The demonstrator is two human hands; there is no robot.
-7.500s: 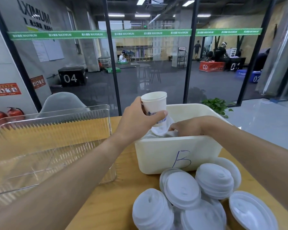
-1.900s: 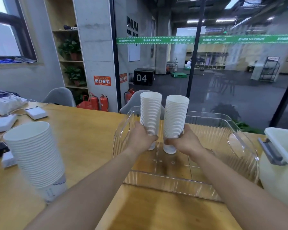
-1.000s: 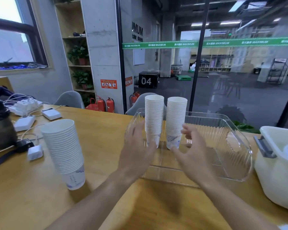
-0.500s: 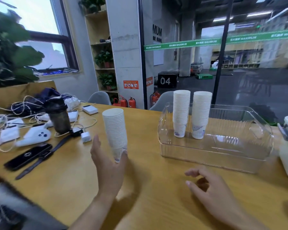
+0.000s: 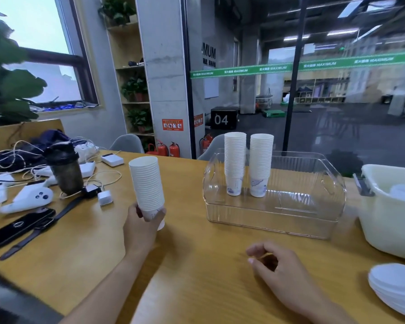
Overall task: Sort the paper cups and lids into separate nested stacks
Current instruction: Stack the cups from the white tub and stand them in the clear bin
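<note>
Left hand grips a tall stack of cups on the wooden table.

The left hand (image 5: pixel 139 226) curls its fingers and thumb round the base of a tall nested stack of white paper cups (image 5: pixel 147 185) standing on the yellow wooden table (image 5: pixel 197 265). The right hand (image 5: pixel 282 274) hangs just over the table with fingers loosely curled, holding nothing. Two more nested white cup stacks (image 5: pixel 248 163) stand upright, side by side, inside the clear ribbed plastic bin (image 5: pixel 274 220). A pile of white plastic lids (image 5: pixel 395 288) lies at the right edge, just beside a cream plastic tub (image 5: pixel 388 213).
</note>
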